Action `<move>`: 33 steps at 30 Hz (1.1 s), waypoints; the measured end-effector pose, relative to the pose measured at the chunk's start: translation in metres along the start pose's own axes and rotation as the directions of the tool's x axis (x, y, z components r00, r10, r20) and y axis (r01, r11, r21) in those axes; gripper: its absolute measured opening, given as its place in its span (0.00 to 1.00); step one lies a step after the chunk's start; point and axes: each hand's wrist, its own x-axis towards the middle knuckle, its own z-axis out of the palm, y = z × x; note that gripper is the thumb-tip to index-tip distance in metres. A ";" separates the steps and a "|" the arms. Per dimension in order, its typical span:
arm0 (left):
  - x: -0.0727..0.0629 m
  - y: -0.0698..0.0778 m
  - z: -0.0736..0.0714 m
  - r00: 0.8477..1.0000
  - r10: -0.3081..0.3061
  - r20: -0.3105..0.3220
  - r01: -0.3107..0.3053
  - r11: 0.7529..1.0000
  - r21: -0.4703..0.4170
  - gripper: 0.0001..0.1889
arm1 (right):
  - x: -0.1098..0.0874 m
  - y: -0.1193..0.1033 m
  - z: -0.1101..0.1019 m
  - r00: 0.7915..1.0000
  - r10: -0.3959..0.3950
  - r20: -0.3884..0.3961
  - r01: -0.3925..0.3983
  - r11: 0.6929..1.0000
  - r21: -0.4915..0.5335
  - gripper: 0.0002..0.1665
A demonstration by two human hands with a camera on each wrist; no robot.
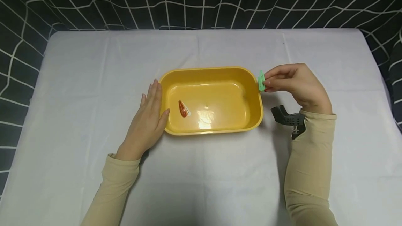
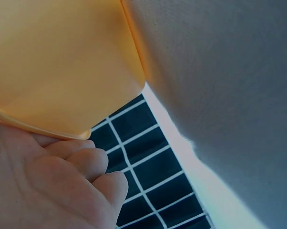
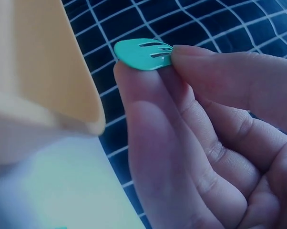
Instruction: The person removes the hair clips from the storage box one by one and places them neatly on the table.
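A yellow plastic tub stands in the middle of the table. In it, toward the left, lie a reddish-brown snap hair clip and a white one partly under it. My left hand rests with straight fingers along the tub's left side, its thumb at the rim; the left wrist view shows the palm and fingers against the tub wall. Between thumb and fingertips my right hand pinches a green snap hair clip, held up beside the tub's right rim.
White cloth covers the table. A dark wall with a white grid pattern borders the table at the back and sides. A black wrist mount sticks out from the right sleeve toward the tub.
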 end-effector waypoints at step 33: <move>0.000 0.002 0.000 1.000 -0.007 0.000 0.007 1.000 -0.003 0.34 | -0.011 0.008 -0.025 0.991 0.050 -0.123 -0.043 0.997 0.058 0.06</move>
